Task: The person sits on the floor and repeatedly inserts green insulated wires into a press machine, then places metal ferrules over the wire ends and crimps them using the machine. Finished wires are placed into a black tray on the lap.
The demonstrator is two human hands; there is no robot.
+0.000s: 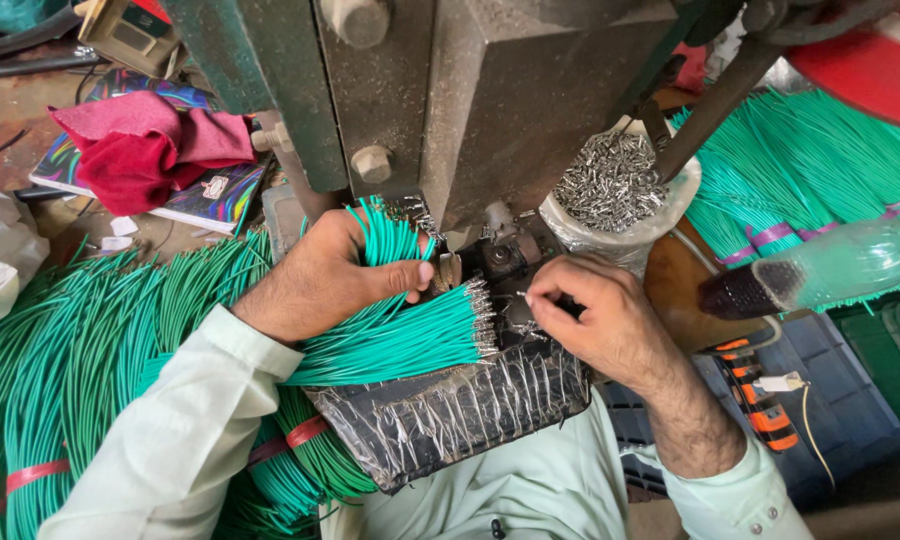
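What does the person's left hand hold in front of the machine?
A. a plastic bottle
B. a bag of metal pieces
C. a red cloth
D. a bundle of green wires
D: the left hand grips a bundle of green wires, whose metal-tipped ends point toward the machine.

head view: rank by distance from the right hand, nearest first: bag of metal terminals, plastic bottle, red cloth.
From the right hand:
1. Bag of metal terminals, just above it, beside the press.
2. Plastic bottle, farther out at the right edge.
3. Red cloth, far upper left, past the left hand.
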